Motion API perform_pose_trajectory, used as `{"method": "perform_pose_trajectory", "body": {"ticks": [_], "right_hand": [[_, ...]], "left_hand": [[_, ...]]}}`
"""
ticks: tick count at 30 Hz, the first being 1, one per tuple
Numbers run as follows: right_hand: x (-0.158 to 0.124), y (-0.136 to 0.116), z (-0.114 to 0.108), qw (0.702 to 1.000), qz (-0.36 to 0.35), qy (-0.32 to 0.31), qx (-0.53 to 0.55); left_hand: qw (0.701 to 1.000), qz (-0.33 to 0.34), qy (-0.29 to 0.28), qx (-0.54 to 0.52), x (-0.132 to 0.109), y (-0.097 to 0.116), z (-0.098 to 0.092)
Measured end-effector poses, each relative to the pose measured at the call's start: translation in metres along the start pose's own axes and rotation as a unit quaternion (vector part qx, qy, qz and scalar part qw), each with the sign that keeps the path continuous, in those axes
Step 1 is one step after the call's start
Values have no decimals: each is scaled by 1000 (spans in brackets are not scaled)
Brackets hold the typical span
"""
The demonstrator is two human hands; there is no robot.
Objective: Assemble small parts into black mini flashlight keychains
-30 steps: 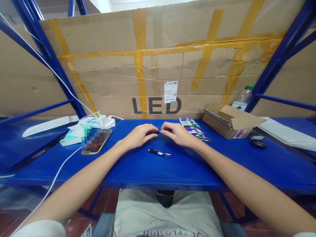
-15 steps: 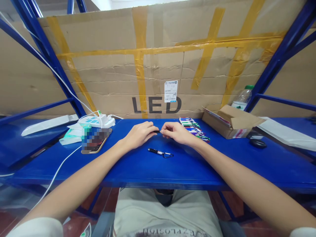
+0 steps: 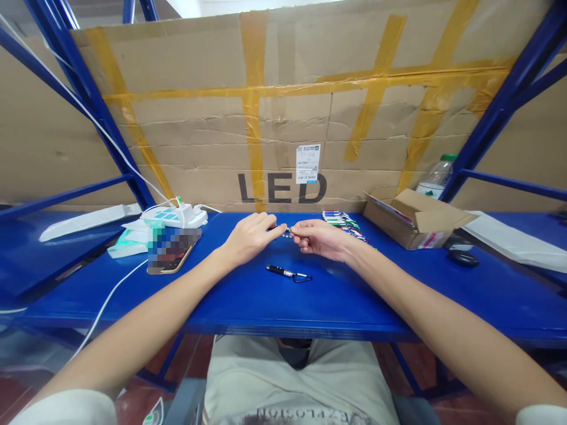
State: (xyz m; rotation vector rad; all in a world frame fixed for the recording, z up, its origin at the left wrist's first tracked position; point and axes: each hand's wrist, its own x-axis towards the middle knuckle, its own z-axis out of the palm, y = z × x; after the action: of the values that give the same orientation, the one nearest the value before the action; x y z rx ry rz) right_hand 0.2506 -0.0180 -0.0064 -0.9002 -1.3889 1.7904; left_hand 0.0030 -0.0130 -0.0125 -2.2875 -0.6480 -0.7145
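Note:
Over the middle of the table, my left hand (image 3: 253,237) is closed, its thumb and finger on a slim black-and-silver piece (image 3: 287,232), mostly hidden by the fingers. From the other side, my right hand (image 3: 319,237) pinches the end of the same piece, its other fingers curled. Nearer me on the blue table (image 3: 248,307) lies a black pen-shaped keychain light (image 3: 279,271) with a silver band and a black carabiner clip (image 3: 302,277). Behind my right hand, several colourful keychain lights (image 3: 340,221) with clips lie in a row, partly covered by that hand.
On the left are a phone (image 3: 177,260), a white power strip (image 3: 190,217) with cables, and a face mask (image 3: 128,242). To the right stand an open cardboard box (image 3: 411,221), a black mouse (image 3: 463,258) and a plastic bottle (image 3: 436,177). A large cardboard sheet (image 3: 199,136) backs the table.
My right hand has turned, its curled fingers and palm side now showing more. More silver shows on the piece between the hands. The keychain light on the table has not moved.

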Motion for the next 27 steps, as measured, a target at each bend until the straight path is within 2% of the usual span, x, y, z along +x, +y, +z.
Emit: {"method": "perform_pose_trajectory", "body": {"ticks": [8, 13, 16, 19, 21, 23, 27], "right_hand": [[3, 11, -1, 995, -57, 69, -42], [9, 17, -3, 975, -152, 85, -136], [8, 16, -5, 938, -220, 83, -255], [4, 13, -7, 866, -286, 95, -398], [2, 12, -7, 833, -308, 98, -449], [1, 11, -8, 835, -307, 90, -447], [3, 10, -6, 899, -253, 66, -351]], "left_hand": [[1000, -6, 8, -19, -1, -2, 5], [997, -26, -25, -61, -3, -3, 6], [994, -39, -43, -90, -5, -4, 8], [991, -48, -56, -113, -6, -5, 9], [991, -48, -56, -113, -6, -4, 9], [992, -44, -52, -106, -5, -3, 8], [996, -24, -38, -81, -4, 0, 7]]}}
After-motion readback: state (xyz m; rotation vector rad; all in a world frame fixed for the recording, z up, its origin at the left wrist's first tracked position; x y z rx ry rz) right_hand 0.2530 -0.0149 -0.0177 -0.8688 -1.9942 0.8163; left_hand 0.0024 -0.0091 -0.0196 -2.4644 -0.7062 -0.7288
